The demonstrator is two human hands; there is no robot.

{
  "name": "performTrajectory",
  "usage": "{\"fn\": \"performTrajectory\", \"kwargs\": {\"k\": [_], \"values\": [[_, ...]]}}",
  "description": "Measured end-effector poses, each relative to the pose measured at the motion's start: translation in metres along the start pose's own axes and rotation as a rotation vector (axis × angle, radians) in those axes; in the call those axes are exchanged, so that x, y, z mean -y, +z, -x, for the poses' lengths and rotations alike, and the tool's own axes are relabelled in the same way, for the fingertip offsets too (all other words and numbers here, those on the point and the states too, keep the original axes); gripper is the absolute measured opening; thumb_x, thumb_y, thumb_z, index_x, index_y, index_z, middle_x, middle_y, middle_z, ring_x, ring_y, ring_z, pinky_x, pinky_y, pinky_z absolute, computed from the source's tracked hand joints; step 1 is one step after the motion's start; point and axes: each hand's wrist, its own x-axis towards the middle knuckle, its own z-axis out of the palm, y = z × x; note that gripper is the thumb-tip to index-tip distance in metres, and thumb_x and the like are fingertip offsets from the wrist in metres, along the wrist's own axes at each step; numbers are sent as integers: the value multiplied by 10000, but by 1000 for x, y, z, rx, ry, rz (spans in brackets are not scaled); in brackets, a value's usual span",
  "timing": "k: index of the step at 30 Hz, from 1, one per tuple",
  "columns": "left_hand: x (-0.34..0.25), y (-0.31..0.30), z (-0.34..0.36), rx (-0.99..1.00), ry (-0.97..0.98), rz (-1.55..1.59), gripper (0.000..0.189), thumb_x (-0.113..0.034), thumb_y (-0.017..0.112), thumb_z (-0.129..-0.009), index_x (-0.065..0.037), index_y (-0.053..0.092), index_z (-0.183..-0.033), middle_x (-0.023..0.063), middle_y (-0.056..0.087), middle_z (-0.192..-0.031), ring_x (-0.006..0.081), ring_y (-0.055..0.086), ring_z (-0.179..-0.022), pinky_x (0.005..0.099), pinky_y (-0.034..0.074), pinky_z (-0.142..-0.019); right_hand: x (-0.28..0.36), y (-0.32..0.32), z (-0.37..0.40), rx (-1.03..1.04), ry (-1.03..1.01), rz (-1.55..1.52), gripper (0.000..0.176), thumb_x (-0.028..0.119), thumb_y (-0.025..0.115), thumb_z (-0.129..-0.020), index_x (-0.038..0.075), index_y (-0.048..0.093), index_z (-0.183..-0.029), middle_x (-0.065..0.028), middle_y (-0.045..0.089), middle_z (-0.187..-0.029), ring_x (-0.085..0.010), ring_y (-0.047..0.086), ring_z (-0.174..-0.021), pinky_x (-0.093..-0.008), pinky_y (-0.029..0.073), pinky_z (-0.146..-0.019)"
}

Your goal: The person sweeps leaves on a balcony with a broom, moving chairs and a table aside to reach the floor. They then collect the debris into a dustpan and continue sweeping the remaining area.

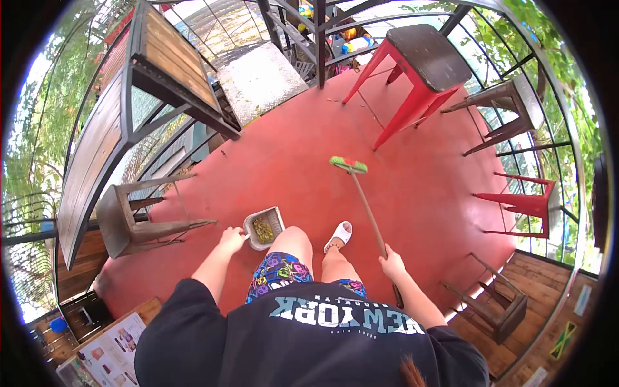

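Observation:
My left hand [233,240] is closed round the handle of a pale dustpan [278,222], which holds a heap of yellow-green debris [262,229] beside my knee. My right hand [391,263] grips the long wooden stick of a broom [367,206]. The broom's green and red head [348,165] rests on the red floor [284,168], ahead of my foot in a white sandal [343,233]. Dustpan and broom head are well apart.
A red stool with a dark seat [429,57] stands ahead to the right. More stools line the right side, and a brown stool [116,220] stands at the left by a wooden table [177,61]. Small bits lie near the red stool.

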Motion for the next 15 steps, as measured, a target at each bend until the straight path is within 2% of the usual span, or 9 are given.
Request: {"fn": "performTrajectory", "kwargs": {"k": [4,6,8,13,15], "values": [[-42,4,-19,45,239,20,353,-269,507,-800,-127,565,-1118,206,510,-1128,345,477,-1071,407,372,-947,53,-41,-85,-46,-114,169,570,203,523,-822,103,287,-1330,-246,589,-912,-371,582,-852,-444,465,-759],[-60,-7,-25,184,199,148,350,-273,521,-797,-140,564,-1117,205,515,-1107,339,488,-1060,402,378,-947,82,-59,-141,-85,-191,260,563,217,510,-836,114,276,-1338,-236,584,-895,-374,575,-841,-454,459,-754],[-61,-12,-40,191,217,141,346,-284,522,-797,-150,567,-1113,203,511,-1107,332,491,-1066,398,385,-941,114,-72,-201,-145,-293,312,545,220,491,-849,112,276,-1338,-228,572,-893,-368,565,-848,-465,448,-753],[-23,-19,-126,309,107,16,368,-281,503,-805,-143,544,-1143,187,496,-1153,318,491,-1078,401,390,-933,220,-106,-330,-84,-288,391,499,180,419,-865,63,288,-1332,-208,589,-911,-348,586,-841,-440,477,-719],[-34,-48,-144,284,88,59,366,-283,495,-809,-119,550,-1132,173,510,-1147,309,501,-1068,398,397,-925,244,-112,-377,-59,-281,394,488,147,386,-861,45,290,-1328,-208,591,-930,-342,592,-857,-433,487,-718]]}}
